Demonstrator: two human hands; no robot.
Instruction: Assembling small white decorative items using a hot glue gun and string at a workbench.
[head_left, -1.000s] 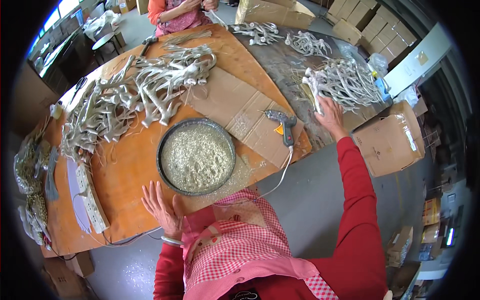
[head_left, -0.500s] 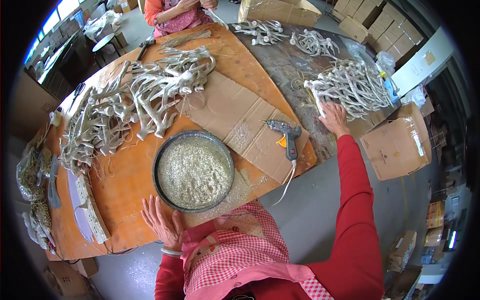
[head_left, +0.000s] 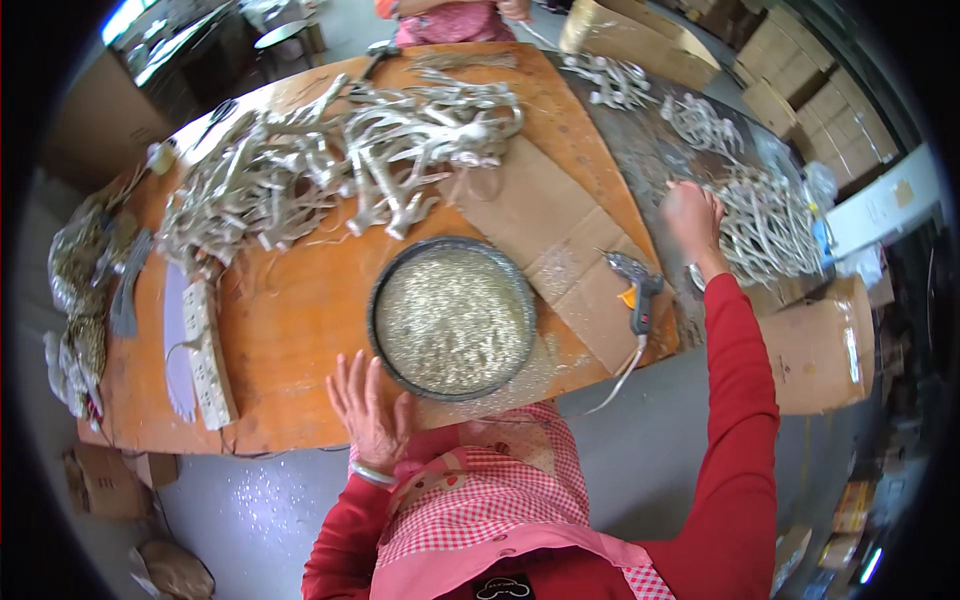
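My left hand [head_left: 370,410] rests flat on the front edge of the orange table [head_left: 290,330], fingers spread, holding nothing, just left of a round dark pan [head_left: 376,310] filled with pale glitter [head_left: 450,320]. My right hand [head_left: 692,215], on a red-sleeved arm, reaches far right into a pile of silvery antler-shaped pieces [head_left: 775,225]. Its fingers curl among the pieces; whether they grip one is unclear. A glue gun [head_left: 640,290] lies on flat cardboard [head_left: 545,215] between the pan and my right arm.
A large heap of glittered antler pieces [head_left: 330,165] covers the table's far left. A white power strip [head_left: 205,350] lies at the left front. A cardboard box [head_left: 820,350] stands right of the table. Another person [head_left: 450,15] is at the far side.
My right hand has moved a little farther into the right-hand pile. My left hand stays on the table edge by the pan.
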